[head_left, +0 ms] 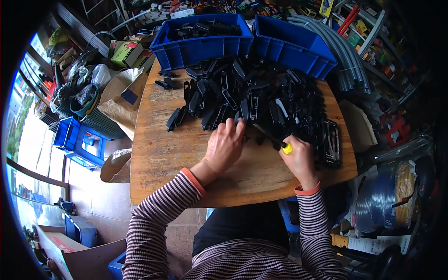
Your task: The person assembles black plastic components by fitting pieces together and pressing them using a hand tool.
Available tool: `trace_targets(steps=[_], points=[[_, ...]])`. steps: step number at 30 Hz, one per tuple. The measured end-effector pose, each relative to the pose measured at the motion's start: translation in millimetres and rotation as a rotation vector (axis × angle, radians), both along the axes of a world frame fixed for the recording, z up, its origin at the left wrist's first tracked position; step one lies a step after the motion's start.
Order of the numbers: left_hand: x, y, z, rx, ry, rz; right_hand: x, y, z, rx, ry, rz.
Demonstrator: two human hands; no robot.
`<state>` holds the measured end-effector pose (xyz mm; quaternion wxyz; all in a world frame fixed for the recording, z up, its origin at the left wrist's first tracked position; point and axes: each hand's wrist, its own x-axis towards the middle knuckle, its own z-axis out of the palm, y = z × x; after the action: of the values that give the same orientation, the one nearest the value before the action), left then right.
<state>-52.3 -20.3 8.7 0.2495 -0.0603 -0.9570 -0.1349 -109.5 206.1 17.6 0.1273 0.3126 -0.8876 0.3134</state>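
Note:
My right hand (298,157) is closed around a screwdriver (287,148). The yellow part of its handle shows at the fist, and a dark shaft reaches up and left toward the pile. At the near edge of the black plastic parts (224,88), my left hand (224,145) has its fingers bent and drawn together. Whatever sits under those fingertips is hidden and slightly blurred. Long, narrow black parts lie just beyond both hands, heaped at different angles. Small dark bits rest on the wood between the hands.
The wooden table (163,163) has a worn top and a rounded right side. Two blue crates stand at its far edge: the left crate (200,49) holds more black parts, the right crate (294,46) is tilted. A brown paper bag (119,105) leans at the left; wrapped coils (382,200) sit right.

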Motion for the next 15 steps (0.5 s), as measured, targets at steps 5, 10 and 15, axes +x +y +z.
trace_targets(steps=[5,10,15], points=[[2.2,-11.7,7.9,0.021,-0.023,-0.070,3.1,10.2,9.7,-0.005,-0.036,0.002],[41.3,14.1,13.8,0.304,-0.130,-0.232,8.4,1.5,8.7,-0.030,-0.068,0.000],[57.4,36.5,0.0,0.309,-0.227,-0.437,0.7,-7.1,1.7,0.069,-0.068,0.004]])
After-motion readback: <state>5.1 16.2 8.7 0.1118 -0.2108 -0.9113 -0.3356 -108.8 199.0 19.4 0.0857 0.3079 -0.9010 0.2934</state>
